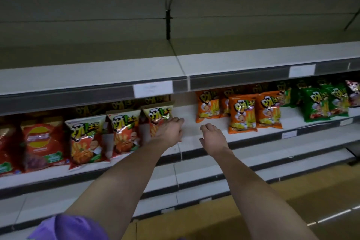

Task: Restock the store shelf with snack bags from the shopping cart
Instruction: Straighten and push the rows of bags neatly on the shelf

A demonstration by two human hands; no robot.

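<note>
Snack bags (pixel 124 132) stood along the shelf (pixel 194 138). Both arms reached forward; the left hand (pixel 171 130) touched a red bag (pixel 158 121) with relaxed fingers, and the right hand (pixel 213 138) hovered, fingers loosely curled, holding nothing.

white price labels (pixel 153 88) on shelf edges, tan floor (pixel 214 222) below

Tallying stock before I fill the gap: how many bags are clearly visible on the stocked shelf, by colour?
Dark red bags: 2
Red-and-white bags: 3
Orange bags: 4
Green bags: 3
Dark bag at far right: 1
Total: 13; bags in shadow behind are not counted.
</note>
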